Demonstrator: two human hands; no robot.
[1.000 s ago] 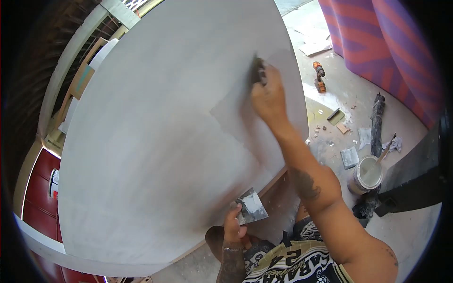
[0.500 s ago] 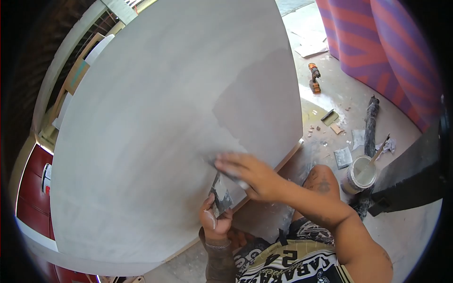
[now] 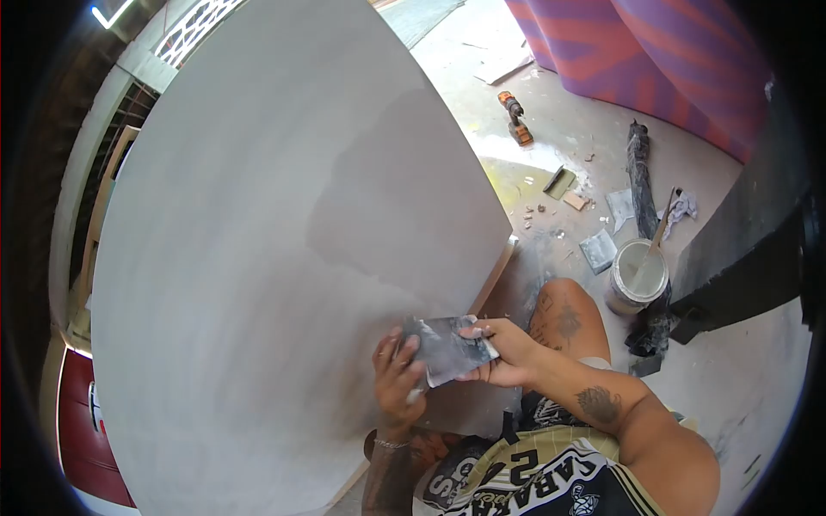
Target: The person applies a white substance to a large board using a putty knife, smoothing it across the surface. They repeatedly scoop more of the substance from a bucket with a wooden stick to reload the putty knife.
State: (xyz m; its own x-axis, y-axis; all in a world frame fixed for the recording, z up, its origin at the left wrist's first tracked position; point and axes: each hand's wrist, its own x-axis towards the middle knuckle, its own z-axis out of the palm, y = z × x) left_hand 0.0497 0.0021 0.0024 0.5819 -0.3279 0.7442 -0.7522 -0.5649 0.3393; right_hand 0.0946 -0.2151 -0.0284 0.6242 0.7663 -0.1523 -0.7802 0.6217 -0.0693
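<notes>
A dark sheet of sandpaper (image 3: 447, 348), smeared with pale dust, is held between my two hands just in front of a big curved grey panel (image 3: 215, 258). My right hand (image 3: 509, 354) grips its right end, thumb on top and fingers underneath. At the other end, the fingers of my left hand (image 3: 397, 371) curl over the sheet's left edge; they are slightly blurred. The panel's surface is whitish grey, with a darker smooth-edged patch on its right part. White dust marks my left hand.
On the floor to the right are an orange-black cordless drill (image 3: 516, 119), an open can (image 3: 638, 275) with a stick in it, a dusty square pad (image 3: 598, 251), a black wrapped roll (image 3: 640, 176) and small scraps. A purple-orange patterned piece (image 3: 654, 69) stands behind.
My right hand, blurred against the panel before, has come back and down and now grips the sandpaper. My left hand's fingers have shifted onto the sheet's left edge. The view has turned rightward.
</notes>
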